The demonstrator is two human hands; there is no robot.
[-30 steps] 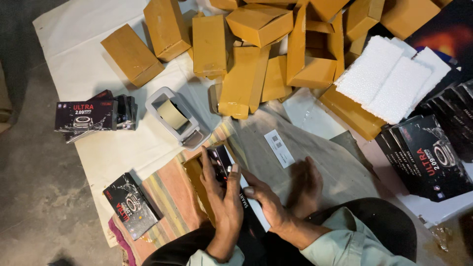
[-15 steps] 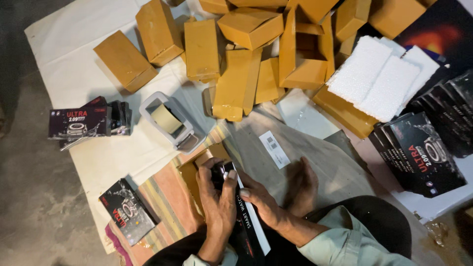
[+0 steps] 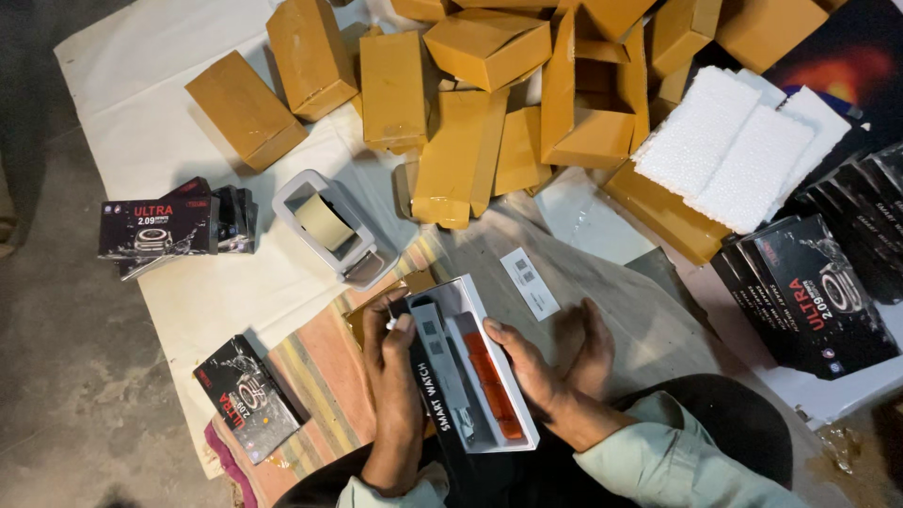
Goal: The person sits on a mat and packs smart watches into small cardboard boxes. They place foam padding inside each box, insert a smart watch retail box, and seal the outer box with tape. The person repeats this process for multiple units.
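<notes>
Head view: the open white tray [image 3: 475, 362] with its orange strap rests low in the middle, over the lap. Left hand [image 3: 393, 372] grips its near edge, right hand [image 3: 527, 362] clasps the opposite side; holding it level should keep the contents seated.

The near end of the open white tray-like box [image 3: 475, 372] passes behind the left hand [image 3: 395, 386] and into dark clothing, so its lower corner cannot be made out. The right hand [image 3: 527, 372] covers part of the box's right wall. At the far edge, the heaped tan cardboard cartons [image 3: 489, 94] are cut off, as are the black printed boxes [image 3: 814, 292] on the right. The small white item pinched at the left fingertips is perhaps a tag; too small to tell.
</notes>
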